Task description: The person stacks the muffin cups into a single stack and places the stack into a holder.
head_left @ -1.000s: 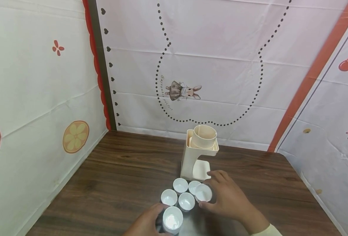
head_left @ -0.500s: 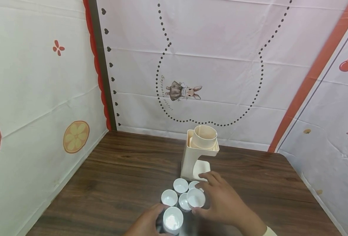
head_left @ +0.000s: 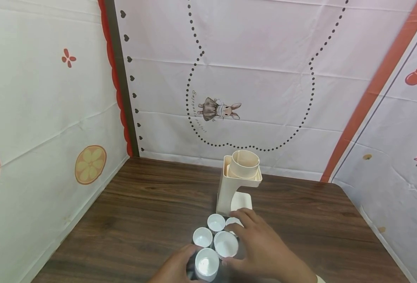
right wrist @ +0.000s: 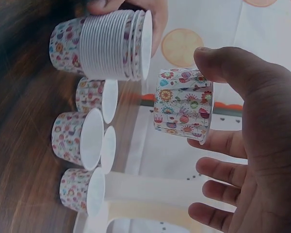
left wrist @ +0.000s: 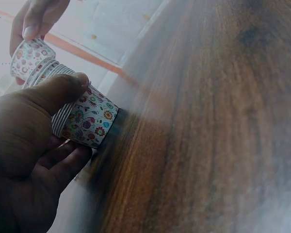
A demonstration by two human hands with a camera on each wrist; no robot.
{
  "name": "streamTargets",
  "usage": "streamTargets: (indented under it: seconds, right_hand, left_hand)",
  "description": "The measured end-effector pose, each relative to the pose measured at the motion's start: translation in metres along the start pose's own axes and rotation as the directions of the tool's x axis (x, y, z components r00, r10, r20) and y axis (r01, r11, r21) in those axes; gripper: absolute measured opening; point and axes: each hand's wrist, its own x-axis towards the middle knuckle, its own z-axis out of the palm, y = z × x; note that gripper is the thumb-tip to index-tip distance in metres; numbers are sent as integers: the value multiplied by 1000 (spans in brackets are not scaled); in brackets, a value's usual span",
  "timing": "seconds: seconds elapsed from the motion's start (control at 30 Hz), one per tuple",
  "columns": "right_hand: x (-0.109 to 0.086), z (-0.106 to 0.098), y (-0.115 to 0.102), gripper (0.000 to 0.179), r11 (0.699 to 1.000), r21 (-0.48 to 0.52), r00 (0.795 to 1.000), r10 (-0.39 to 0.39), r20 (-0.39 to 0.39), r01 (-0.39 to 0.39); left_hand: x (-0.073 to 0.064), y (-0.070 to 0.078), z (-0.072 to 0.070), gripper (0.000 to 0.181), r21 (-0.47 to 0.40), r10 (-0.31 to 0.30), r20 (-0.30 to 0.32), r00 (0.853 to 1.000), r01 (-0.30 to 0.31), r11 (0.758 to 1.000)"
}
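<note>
My left hand (head_left: 176, 265) grips a nested stack of paper baking cups (left wrist: 93, 116) printed with flowers, thumb on one side and fingers on the other. In the head view the stack's top cup shows its white inside. Between thumb and forefinger, my right hand (right wrist: 262, 126) pinches a single floral baking cup (right wrist: 184, 103); the other fingers are spread apart. This cup is raised beside the stack's rim and hides one of the standing cups in the head view. Several more baking cups stand upright on the table, including one at the left (head_left: 202, 237) and one at the back (head_left: 216, 223).
Behind the cups stands a cream-coloured appliance (head_left: 226, 192) with a round open container (head_left: 245, 164) on top and a flat base tray (head_left: 241, 201). The dark wood table (head_left: 159, 196) runs back to printed cloth walls (head_left: 265, 98) on the far side and both flanks.
My right hand has carried its baking cup leftward and nearer to me, from over the right-hand cups to beside the stack. The left hand and its stack have stayed in place.
</note>
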Motion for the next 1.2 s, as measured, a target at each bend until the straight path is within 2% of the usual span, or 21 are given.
streamTargets:
  seconds: [0.2, 0.33, 0.7, 0.93, 1.03, 1.2]
  right_hand:
    - [1, 2, -6, 53, 998, 16, 998, -59, -20, 59]
    - [1, 3, -10, 54, 996, 5, 996, -86, -17, 86]
    - [4, 9, -19, 59, 996, 6, 996, -93, 4, 93]
    - [7, 10, -24, 58, 995, 37, 994, -98, 56, 96]
    - [8, 12, -24, 57, 991, 30, 990, -134, 36, 133]
    - [10, 17, -25, 56, 983, 12, 983, -182, -7, 182]
  left_hand:
    - [0, -1, 1, 65, 8, 35, -7, 999, -35, 999]
    - [-1, -2, 1, 66, -10, 27, -7, 1000, -27, 1000]
    - [-1, -2, 2, 65, 41, 49, -29, 998, -48, 998]
    - [-2, -3, 2, 65, 41, 45, -23, 999, -44, 998]
    - [-2, -3, 2, 66, 35, 68, -28, 997, -67, 997]
    - [-2, -3, 2, 70, 24, 68, -30, 997, -68, 997]
